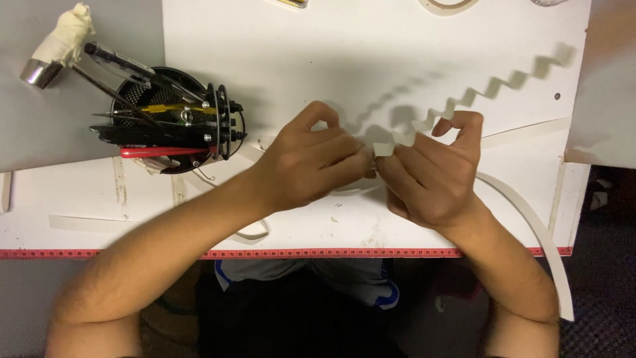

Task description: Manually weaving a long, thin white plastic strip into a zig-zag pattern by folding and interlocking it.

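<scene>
**Inspector A:** In the head view, we note both hands meeting over the white board (pixel 411 59). The left hand (pixel 311 166) has its fingers pressed together on the near end of a white paper strip (pixel 383 148). The right hand (pixel 434 176) pinches the same end from the other side, thumb and forefinger closed on it, the remaining fingers lifted.

**Inspector B:** We confirm. The strip is folded into a zigzag chain (pixel 503 83) that runs up and away to the right, raised off the board and blurred along its middle. A loose flat strip (pixel 530 219) curves off the table edge by the right forearm.

**Inspector A:** We judge the paper very light, thin and limp between creases, holding a fold but easily torn or crushed. It is best held at the freshly folded end, flat between fingertip pads, without pulling on the chain.

**Inspector B:** Agreed. We record a black mesh tool holder (pixel 173 119) to the left, well apart, and a tape-wrapped hammer (pixel 56 46) beyond it.
</scene>
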